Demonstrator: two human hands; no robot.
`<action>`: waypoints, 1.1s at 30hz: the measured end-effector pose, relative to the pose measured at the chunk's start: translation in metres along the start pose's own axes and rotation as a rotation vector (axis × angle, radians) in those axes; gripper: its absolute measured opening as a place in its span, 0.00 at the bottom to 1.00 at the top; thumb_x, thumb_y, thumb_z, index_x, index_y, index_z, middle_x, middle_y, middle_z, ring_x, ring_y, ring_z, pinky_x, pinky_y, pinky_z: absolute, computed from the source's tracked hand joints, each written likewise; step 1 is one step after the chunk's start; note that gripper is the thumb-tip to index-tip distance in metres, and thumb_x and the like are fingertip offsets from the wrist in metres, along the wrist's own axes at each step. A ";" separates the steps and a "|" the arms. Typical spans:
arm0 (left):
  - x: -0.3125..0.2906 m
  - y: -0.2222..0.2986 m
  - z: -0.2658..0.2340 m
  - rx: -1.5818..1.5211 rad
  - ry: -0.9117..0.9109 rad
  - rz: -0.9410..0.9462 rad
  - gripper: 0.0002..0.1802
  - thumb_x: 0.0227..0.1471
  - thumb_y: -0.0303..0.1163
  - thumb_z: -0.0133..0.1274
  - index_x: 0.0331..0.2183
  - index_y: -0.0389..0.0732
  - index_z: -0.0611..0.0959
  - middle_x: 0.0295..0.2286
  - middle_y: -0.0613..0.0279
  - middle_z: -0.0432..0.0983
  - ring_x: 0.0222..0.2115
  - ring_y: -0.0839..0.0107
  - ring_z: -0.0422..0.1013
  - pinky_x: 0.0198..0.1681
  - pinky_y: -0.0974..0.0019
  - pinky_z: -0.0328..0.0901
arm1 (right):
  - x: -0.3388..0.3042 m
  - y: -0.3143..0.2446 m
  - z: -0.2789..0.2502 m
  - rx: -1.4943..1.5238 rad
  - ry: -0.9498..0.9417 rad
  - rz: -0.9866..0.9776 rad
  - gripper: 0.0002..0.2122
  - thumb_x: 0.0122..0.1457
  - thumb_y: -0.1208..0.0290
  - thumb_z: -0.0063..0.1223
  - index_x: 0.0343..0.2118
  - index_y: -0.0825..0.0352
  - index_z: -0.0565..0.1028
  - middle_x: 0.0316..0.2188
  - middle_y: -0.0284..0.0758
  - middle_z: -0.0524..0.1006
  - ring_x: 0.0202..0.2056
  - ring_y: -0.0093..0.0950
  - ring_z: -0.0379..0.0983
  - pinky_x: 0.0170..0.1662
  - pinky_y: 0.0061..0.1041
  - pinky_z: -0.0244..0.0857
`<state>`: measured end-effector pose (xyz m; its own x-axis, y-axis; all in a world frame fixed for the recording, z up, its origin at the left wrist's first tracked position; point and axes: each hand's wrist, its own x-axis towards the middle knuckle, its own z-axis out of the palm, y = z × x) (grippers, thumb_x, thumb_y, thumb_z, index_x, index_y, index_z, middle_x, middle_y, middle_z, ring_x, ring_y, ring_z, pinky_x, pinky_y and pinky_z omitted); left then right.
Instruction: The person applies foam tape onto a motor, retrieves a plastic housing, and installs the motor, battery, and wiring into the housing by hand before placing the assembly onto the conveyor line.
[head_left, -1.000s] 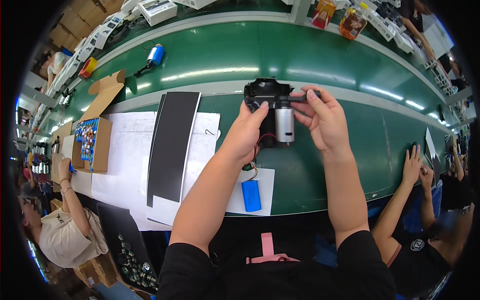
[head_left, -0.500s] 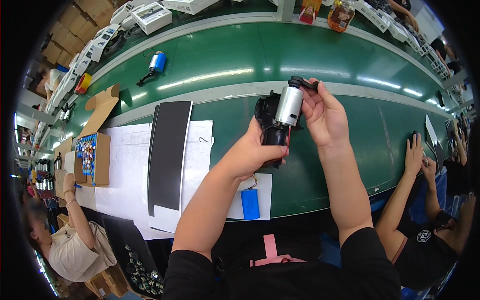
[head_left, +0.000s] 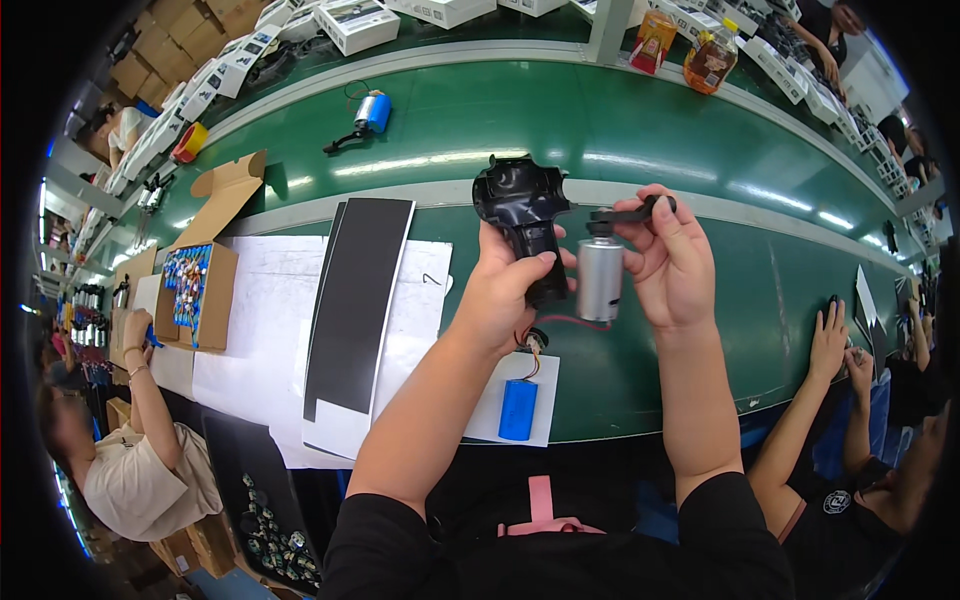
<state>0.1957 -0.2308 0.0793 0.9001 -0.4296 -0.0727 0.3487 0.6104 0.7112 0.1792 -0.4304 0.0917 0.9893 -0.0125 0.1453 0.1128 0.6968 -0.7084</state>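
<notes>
My left hand point(head_left: 510, 285) is closed around the handle of a black plastic housing shell point(head_left: 520, 200), its broad head pointing up and away from me. To its right, my right hand point(head_left: 672, 262) pinches the black crank arm on top of a silver cylindrical motor point(head_left: 600, 280). The motor hangs upright, apart from the shell, with a reddish wire running from its lower end toward the left. Below my left hand, a blue battery pack point(head_left: 517, 409) with thin wires and a connector lies on white paper at the table's near edge.
Left lie a black sheet point(head_left: 362, 300) and white papers point(head_left: 268, 290), then a cardboard box point(head_left: 216, 300) of blue battery packs. Another motor with a blue battery point(head_left: 372, 113) lies across the grey rail. Co-workers sit left and right. A black bin point(head_left: 228, 455) holds small parts.
The motor has come out of the black shell and now hangs from my right hand. My left hand has turned the shell over and moved slightly left. The view has shifted a little.
</notes>
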 end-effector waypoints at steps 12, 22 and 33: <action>-0.009 -0.024 0.024 0.448 0.046 -0.048 0.38 0.58 0.16 0.44 0.65 0.43 0.50 0.48 0.52 0.67 0.35 0.70 0.74 0.31 0.65 0.76 | 0.006 0.016 0.001 0.030 0.337 -0.110 0.09 0.70 0.66 0.50 0.45 0.65 0.73 0.46 0.42 0.80 0.48 0.37 0.79 0.47 0.36 0.76; -0.002 -0.017 0.003 0.235 0.020 -0.029 0.40 0.52 0.19 0.50 0.63 0.41 0.54 0.46 0.48 0.70 0.37 0.63 0.74 0.36 0.57 0.74 | 0.005 0.004 -0.002 0.037 0.289 -0.120 0.09 0.70 0.66 0.50 0.45 0.65 0.74 0.45 0.42 0.80 0.48 0.36 0.80 0.47 0.34 0.76; -0.002 -0.022 0.008 0.180 0.022 -0.026 0.22 0.71 0.45 0.34 0.58 0.44 0.65 0.42 0.56 0.73 0.35 0.66 0.74 0.36 0.60 0.71 | 0.003 0.022 0.007 -0.028 0.240 -0.016 0.10 0.71 0.67 0.49 0.47 0.66 0.73 0.46 0.43 0.80 0.46 0.34 0.80 0.45 0.30 0.79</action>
<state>0.1845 -0.2487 0.0688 0.8976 -0.4277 -0.1071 0.3216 0.4690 0.8226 0.1841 -0.4097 0.0817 0.9806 -0.1959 -0.0091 0.1281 0.6746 -0.7269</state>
